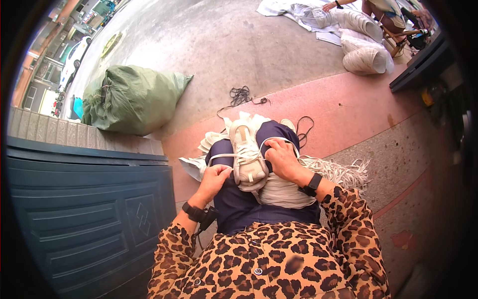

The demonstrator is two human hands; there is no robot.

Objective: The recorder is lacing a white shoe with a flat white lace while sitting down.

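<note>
A beige and white sneaker (250, 167) rests between my thighs, its toe pointing away and its tongue toward me. White shoelace (221, 156) crosses its upper, with loose lengths running out to both sides. On the shoe's left, my left hand (214, 180) is closed in a pinch on a lace end. My right hand (283, 158) is closed on the lace at the shoe's right edge, its fingertips bent. A thick bundle of white laces (285, 193) lies over my right thigh, its loose ends (343, 173) spilling off to the right.
A full green sack (134, 99) stands at the far left, beyond a blue panelled door (94, 214). Tangled black cord (241, 95) lies on the ground ahead. At the far right, a person (386, 10) sits by wrapped white bundles (366, 55).
</note>
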